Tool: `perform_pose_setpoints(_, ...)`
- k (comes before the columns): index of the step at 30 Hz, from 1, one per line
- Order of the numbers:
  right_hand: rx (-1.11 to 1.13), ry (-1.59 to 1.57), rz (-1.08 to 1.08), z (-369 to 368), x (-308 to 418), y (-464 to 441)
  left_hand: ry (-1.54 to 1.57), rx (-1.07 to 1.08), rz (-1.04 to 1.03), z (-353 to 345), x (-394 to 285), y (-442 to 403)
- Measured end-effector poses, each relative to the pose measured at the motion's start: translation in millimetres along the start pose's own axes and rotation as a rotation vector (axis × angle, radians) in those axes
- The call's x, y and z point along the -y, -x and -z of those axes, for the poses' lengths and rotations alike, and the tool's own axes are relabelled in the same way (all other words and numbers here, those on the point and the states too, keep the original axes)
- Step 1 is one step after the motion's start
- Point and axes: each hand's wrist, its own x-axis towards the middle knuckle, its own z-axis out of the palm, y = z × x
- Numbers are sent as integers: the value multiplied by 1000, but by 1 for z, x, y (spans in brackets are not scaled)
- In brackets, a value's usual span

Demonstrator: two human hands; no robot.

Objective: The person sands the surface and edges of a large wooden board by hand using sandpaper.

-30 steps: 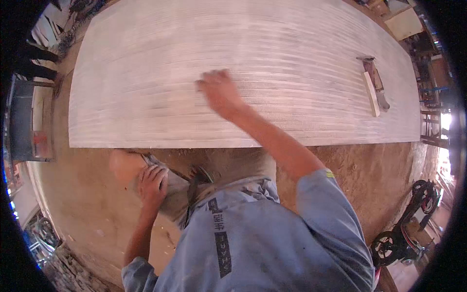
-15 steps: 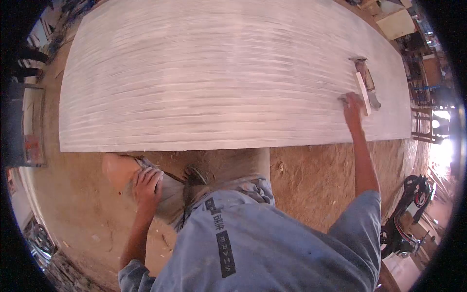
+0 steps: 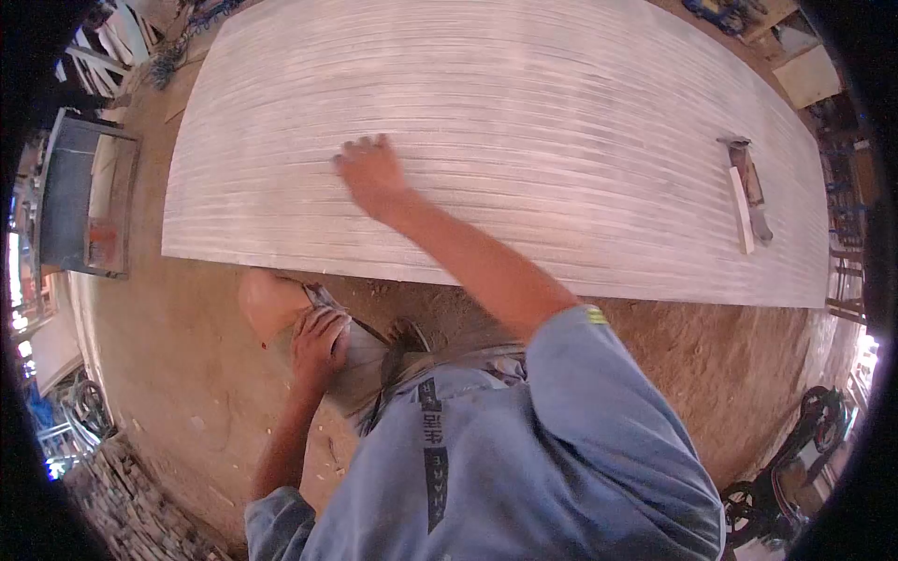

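The right hand was over the left part of a long, pale panel marked by close, roughly parallel lines running along its length. Its fingers were bent and their tips pointed away from the body; whether anything lay under the palm could not be told. The bare forearm slanted across the panel's near edge from a blue-grey shirt, whose right sleeve bore a small yellow mark.

The left hand rested on the person's left leg, just behind the bare knee, with its fingers curved over the cloth of the trousers. It was not possible to tell whether they pinched that cloth. The knee sat close against the panel's near edge.

The panel filled most of the upper view, in front of the person. Near its right end, well apart from both hands, lay 2 things side by side: a straight, pale wooden strip and a dark hand tool of a kind too small to make out.

Brown ground spread below the panel. A dark, framed cabinet stood to the left, and a black-wheeled vehicle was at the lower right.
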Motion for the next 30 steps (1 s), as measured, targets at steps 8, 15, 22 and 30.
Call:
perform_pose_setpoints(8, -213, 464, -328, 120, -291, 343, 58, -49, -11, 3, -1, -4)
perform_pose_setpoints(15, -127, 477, -374, 129, -282, 308, 13, -72, -37, 1, 0, -4)
perform_pose_setpoints(22, -118, 55, -48, 8, -59, 36, -13, -18, 19, 1, -4, -3)
perform_pose_setpoints(30, -40, 194, -139, 68, -165, 153, 10, -25, -11, -1, -5, -4)
